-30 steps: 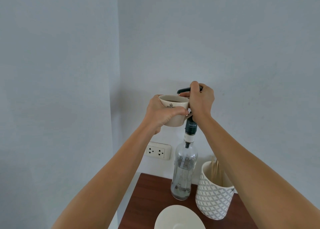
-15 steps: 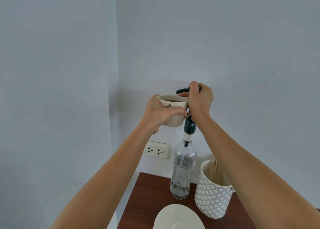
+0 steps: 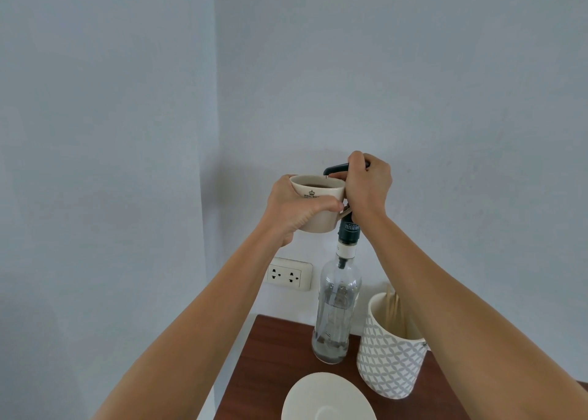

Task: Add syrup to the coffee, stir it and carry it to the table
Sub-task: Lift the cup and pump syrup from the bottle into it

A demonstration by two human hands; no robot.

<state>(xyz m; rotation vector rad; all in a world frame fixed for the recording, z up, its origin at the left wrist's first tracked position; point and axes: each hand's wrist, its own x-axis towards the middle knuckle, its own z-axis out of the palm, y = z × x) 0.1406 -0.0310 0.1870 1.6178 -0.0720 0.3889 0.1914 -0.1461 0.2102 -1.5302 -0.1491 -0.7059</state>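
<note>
Left hand (image 3: 294, 211) grasps cup (image 3: 318, 208) | right hand (image 3: 367, 187) clenched on pump (image 3: 335, 168) (spout over cup)

- Soft, even daylight fills the pale wall (image 3: 413, 69); no glare anywhere.
- A faint shadow falls on the wall left of the raised cup (image 3: 318, 203).
- Focus is sharp at centre; forearms stretch and widen toward the lower corners from wide-angle distortion.

The tabletop (image 3: 273, 365) is crowded at 12 o'clock by the syrup bottle (image 3: 337, 308), at 3 o'clock by the patterned holder (image 3: 389, 360), at 6 o'clock by the saucer (image 3: 327, 399). Bare wood lies open toward 9 o'clock. Walls close in behind and left.
</note>
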